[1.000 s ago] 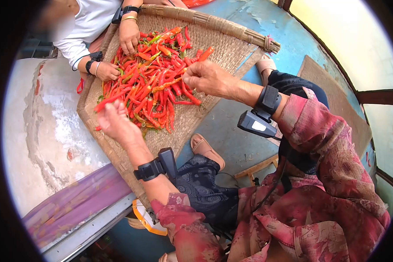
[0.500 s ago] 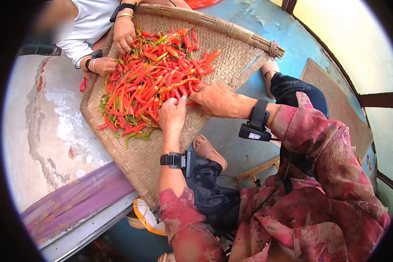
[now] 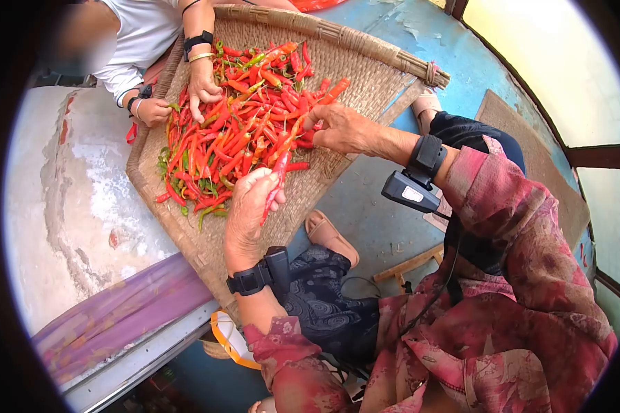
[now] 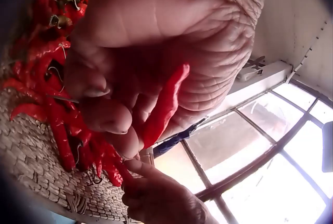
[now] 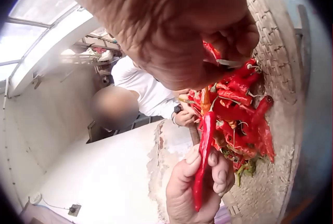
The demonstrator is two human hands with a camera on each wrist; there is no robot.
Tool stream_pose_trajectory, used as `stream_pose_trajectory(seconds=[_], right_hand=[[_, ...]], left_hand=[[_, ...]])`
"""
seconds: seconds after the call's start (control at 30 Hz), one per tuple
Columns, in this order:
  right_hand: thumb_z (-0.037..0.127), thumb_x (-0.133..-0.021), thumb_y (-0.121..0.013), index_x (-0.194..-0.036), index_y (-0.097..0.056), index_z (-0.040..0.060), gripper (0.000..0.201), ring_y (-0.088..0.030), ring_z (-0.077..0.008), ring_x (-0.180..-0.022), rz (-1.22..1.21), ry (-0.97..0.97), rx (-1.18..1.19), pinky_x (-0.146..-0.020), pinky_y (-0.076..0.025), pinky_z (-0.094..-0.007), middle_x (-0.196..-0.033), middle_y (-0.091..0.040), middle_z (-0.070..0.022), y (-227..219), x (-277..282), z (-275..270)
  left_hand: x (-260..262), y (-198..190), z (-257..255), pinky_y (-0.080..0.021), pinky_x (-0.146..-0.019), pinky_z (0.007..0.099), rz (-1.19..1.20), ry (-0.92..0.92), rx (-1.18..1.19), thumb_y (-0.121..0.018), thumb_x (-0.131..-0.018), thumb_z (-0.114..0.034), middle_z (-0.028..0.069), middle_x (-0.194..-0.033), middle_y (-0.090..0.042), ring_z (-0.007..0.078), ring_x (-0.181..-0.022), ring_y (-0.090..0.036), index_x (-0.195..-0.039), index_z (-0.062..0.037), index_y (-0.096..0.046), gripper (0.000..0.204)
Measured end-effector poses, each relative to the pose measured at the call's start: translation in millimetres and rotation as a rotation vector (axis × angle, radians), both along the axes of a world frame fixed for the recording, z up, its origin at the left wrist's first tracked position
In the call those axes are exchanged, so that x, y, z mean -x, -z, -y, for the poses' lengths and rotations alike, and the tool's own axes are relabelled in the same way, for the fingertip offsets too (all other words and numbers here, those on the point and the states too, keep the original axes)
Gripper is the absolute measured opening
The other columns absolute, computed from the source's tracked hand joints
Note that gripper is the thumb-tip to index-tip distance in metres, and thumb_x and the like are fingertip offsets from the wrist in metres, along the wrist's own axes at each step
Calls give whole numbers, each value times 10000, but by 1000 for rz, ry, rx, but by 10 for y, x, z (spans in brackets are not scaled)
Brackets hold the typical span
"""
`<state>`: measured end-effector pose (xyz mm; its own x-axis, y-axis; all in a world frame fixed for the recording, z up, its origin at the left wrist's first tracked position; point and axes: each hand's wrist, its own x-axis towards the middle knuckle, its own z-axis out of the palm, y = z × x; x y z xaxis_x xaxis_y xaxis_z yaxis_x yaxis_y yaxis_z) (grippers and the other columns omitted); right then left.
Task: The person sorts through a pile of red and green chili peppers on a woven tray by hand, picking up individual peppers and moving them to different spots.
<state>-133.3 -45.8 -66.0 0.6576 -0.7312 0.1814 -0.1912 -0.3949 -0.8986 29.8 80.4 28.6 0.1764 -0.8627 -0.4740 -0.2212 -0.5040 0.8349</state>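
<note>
In the head view my left hand [image 3: 249, 210] grips a long red pepper [image 3: 278, 180], which stands up out of the fist. The right wrist view shows that pepper [image 5: 205, 148] between the left thumb and fingers. My right hand [image 3: 343, 129] is over the right edge of the pepper pile [image 3: 234, 141], fingers curled. Close up, the right hand [image 5: 177, 31] pinches a red pepper [image 5: 210, 50], mostly hidden by the fingers. The pile of red, orange and green peppers lies on a woven tray [image 3: 210, 258].
Across the tray, another person's hand [image 3: 202, 86] rests on the pile and their other hand [image 3: 153, 111] holds a green piece at its edge. A pale worn surface [image 3: 103, 199] and purple cloth [image 3: 127, 316] lie left. A sandalled foot [image 3: 329, 237] is below the tray.
My left hand moved away from my right, down and left, and now has a pepper upright in its grip. My right hand rose slightly. The other person's nearer hand reached further over the pile.
</note>
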Motion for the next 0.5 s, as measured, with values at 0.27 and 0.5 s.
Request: stream_pose_trajectory(seconds=[0.27, 0.5], right_hand=[[141, -718, -553, -1006, -568, 46, 304, -503, -112, -574, -60, -67, -415, -490, -405, -254, -674, -534, -32, -256, 45, -53], [148, -716, -552, -1003, -571, 47, 304, -526, -124, -577, -39, -62, -460, -492, -419, -271, -666, -543, -44, -154, -22, -59]], left_hand=[[-180, 87, 28, -344, -461, 186, -372, -210, 80, -499, -846, -238, 23, -587, -509, 79, -490, -443, -748, -44, -519, 218], [-106, 47, 30, -351, -465, 191, -259, -61, 69, -502, -859, -243, 24, -583, -507, 75, -492, -434, -762, -44, -527, 223]])
